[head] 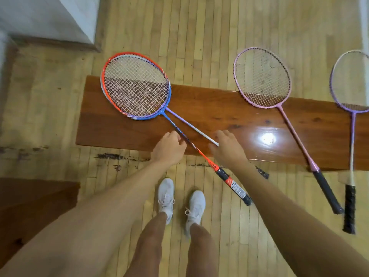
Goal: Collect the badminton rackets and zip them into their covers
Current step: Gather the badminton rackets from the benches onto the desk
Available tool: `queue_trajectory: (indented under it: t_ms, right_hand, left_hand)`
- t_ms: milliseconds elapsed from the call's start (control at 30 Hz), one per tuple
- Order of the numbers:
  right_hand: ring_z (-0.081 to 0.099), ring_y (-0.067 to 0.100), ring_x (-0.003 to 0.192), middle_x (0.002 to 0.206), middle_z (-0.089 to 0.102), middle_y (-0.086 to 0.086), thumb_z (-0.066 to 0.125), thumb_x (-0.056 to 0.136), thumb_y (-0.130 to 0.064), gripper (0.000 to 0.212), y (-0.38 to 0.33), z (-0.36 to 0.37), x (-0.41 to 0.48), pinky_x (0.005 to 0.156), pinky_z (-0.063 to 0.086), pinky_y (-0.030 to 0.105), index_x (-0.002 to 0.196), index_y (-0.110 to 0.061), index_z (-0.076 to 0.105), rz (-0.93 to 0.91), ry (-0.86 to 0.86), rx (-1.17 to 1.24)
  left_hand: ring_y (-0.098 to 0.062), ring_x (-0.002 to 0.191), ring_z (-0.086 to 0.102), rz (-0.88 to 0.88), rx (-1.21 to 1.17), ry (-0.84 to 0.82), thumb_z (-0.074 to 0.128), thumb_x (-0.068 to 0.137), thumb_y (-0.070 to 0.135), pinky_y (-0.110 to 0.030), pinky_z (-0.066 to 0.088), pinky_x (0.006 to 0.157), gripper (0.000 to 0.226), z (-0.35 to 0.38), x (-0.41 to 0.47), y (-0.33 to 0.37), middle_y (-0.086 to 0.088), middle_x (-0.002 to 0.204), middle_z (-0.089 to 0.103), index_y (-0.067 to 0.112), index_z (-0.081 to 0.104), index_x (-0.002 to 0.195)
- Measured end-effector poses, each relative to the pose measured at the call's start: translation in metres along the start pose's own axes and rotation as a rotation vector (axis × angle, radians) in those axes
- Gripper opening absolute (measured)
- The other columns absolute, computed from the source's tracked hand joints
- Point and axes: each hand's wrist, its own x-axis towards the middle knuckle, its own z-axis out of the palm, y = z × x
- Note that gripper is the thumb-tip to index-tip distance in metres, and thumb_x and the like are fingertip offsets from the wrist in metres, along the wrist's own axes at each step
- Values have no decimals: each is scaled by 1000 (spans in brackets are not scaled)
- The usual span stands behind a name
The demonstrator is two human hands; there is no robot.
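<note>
Surface [229, 108]: glossy wood plank on a pale strip floor [199, 27]; you're standing at its near edge, white shoes [165, 196] below.
Orange-blue racket [135, 86]: head at the surface's left end, partly overhanging the far edge; shaft runs diag. toward you, black grip w/ a label sticks out past the near edge, between your arms.
Purple-white racket [191, 126]: stacked under the orange-blue one, heads overlapped; its shaft splays off to the right, white end at your R hand.
Pink racket [261, 76]: mid-right, head half over the far edge, black grip hanging off the near edge.
Lilac racket [351, 80]: far right, partly cut by frame edge, grip also off the near edge.
L hand [169, 148]: fingers curled loosely, tips at the orange-blue shaft; can't tell if they've closed on it.
R hand [227, 148]: fingers part-spread, bent down over the white shaft end; a real pinch can't be told.
Covers: can't see any.
</note>
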Motion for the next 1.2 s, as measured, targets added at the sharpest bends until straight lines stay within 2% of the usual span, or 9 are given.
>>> queue_trajectory:
  t_ms: [100, 200, 367, 500, 567, 733, 967, 1100, 1200]
  right_hand:
    - [46, 29, 117, 120, 52, 10, 51, 93, -22, 32, 11, 21, 17, 94, 42, 40, 123, -12, 52, 14, -42, -63]
    - [47, 28, 115, 120, 52, 7, 52, 93, -20, 28, 20, 34, 29, 95, 40, 40, 121, -16, 50, 16, -23, -117]
    - [49, 26, 107, 115, 53, 7, 54, 92, -9, 24, 25, 39, 42, 88, 44, 36, 115, -15, 53, 21, -38, -45]
    - [56, 23, 86, 107, 47, 3, 52, 89, 0, 25, 21, 26, 30, 79, 53, 35, 110, -13, 59, -30, -37, 62]
    - [57, 22, 83, 103, 46, 2, 53, 89, 0, 24, 19, 16, 18, 79, 53, 36, 108, -11, 62, -64, -5, 69]
    - [45, 14, 84, 92, 44, -1, 51, 93, -3, 20, 5, -23, -26, 72, 33, 17, 106, -8, 65, -122, 70, 143]
    - [52, 22, 81, 85, 52, 6, 56, 89, -5, 15, -56, -90, -98, 66, 26, 20, 97, -5, 68, -259, 169, 251]
    - [56, 18, 85, 87, 57, -2, 59, 89, -16, 13, -96, -118, -143, 70, 35, 24, 98, -13, 69, -338, 132, 214]
    - [56, 13, 84, 89, 59, -6, 60, 90, -21, 14, -131, -131, -180, 70, 41, 25, 100, -17, 70, -423, 108, 174]
  left_hand:
    - [-29, 103, 58, -143, -85, 13, 50, 92, 40, -37, 46, 83, 34, 27, 17, -1, -6, 113, 58, 13, 55, 111]
    - [-29, 96, 60, -246, -199, 64, 56, 90, 40, -31, 42, 72, 30, 45, 31, 6, -6, 96, 62, 10, 60, 94]
    - [-23, 83, 58, -320, -275, 164, 66, 85, 29, -30, 42, 68, 22, 57, 44, 17, -5, 84, 62, 7, 65, 83]
    - [-30, 80, 62, -361, -465, 223, 63, 80, 22, -35, 52, 73, 17, 54, 37, 17, -8, 88, 63, 15, 48, 78]
    - [-31, 74, 66, -323, -597, 283, 59, 79, 17, -42, 57, 72, 15, 49, 27, 18, -10, 84, 64, 17, 44, 76]
    - [-18, 46, 52, -107, -749, 352, 44, 88, 1, -21, 47, 41, 11, 12, -28, 41, -14, 75, 54, 11, 47, 92]
    - [-11, 44, 52, 94, -667, 395, 45, 94, 6, -27, 49, 48, 15, -67, -128, 61, -1, 69, 55, 15, 56, 98]
    - [-23, 43, 54, 139, -672, 485, 45, 98, 13, -27, 44, 39, 13, -112, -200, 54, -8, 68, 54, 22, 52, 102]
    - [-19, 42, 46, 123, -747, 604, 46, 99, 17, -29, 41, 43, 14, -139, -253, 30, -3, 64, 51, 30, 51, 103]
